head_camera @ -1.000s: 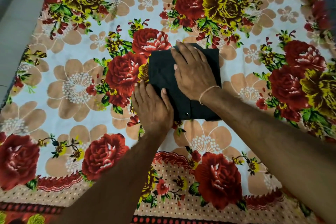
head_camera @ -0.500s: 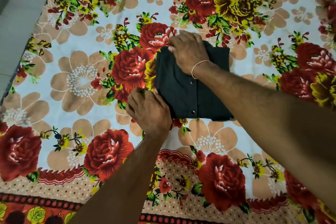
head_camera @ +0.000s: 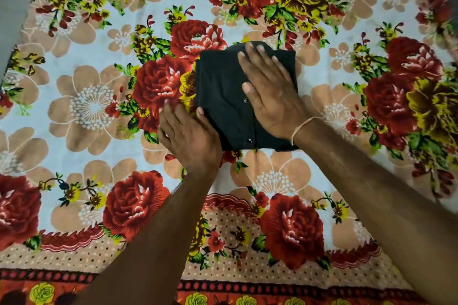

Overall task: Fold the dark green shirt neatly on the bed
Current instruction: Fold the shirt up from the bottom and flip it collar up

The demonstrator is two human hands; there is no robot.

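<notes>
**A:** so where's the shirt sitting right now?

**B:** The dark green cotton shirt is lying folded into a compact, roughly square bundle around the middle of the bed, a bit toward the far side. It's looking almost black in this light. Two small shiny snap buttons are showing along a placket running toward the near edge of the bundle, and its left side is showing stacked layers of fabric.

**A:** and the hands?

**B:** The right hand is lying flat on top of the right half of the bundle, fingers straight and spread, palm pressing down, gripping nothing. A thin pale thread bracelet is sitting on that wrist. The left hand is resting at the near-left corner of the bundle, fingers loosely extended over the bedsheet just beside the shirt, thumb touching the shirt's edge. It's not closing around anything either. Both forearms are coming in from the near edge of the bed.

**A:** anything else around?

**B:** Just the floral bedsheet with big red, yellow and beige flowers covering the bed, with a red patterned border running along the near edge. A strip of grey floor is showing past the left edge. The right hand and wrist are hiding the shirt's right part.
</notes>
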